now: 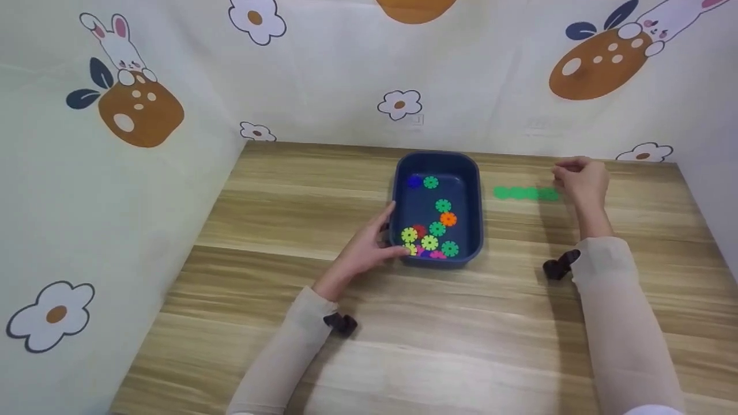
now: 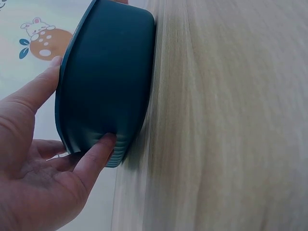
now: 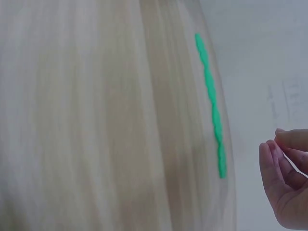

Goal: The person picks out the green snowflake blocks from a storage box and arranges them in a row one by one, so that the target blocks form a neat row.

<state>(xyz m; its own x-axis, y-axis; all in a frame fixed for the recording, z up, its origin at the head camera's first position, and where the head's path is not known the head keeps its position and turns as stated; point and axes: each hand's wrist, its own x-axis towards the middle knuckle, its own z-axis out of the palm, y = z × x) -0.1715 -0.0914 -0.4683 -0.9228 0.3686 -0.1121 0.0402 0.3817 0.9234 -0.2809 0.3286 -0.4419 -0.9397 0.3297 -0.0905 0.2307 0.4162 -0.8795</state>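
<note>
A dark blue tub stands on the wooden table, with several notched plastic discs in yellow, green, orange, red, pink and blue, most of them at its near end. My left hand grips the tub's near left corner. In the left wrist view its fingers spread over the rim and outer wall. Right of the tub lies a straight row of green discs, seen edge-on as a thin strip in the right wrist view. Over its right end hovers my right hand, fingers loosely bent, fingertips close together, nothing visible between them.
A pale cloth wall with flower and rabbit prints rises behind the table and along its left side. Another pale wall bounds the right. Each wrist carries a small black device.
</note>
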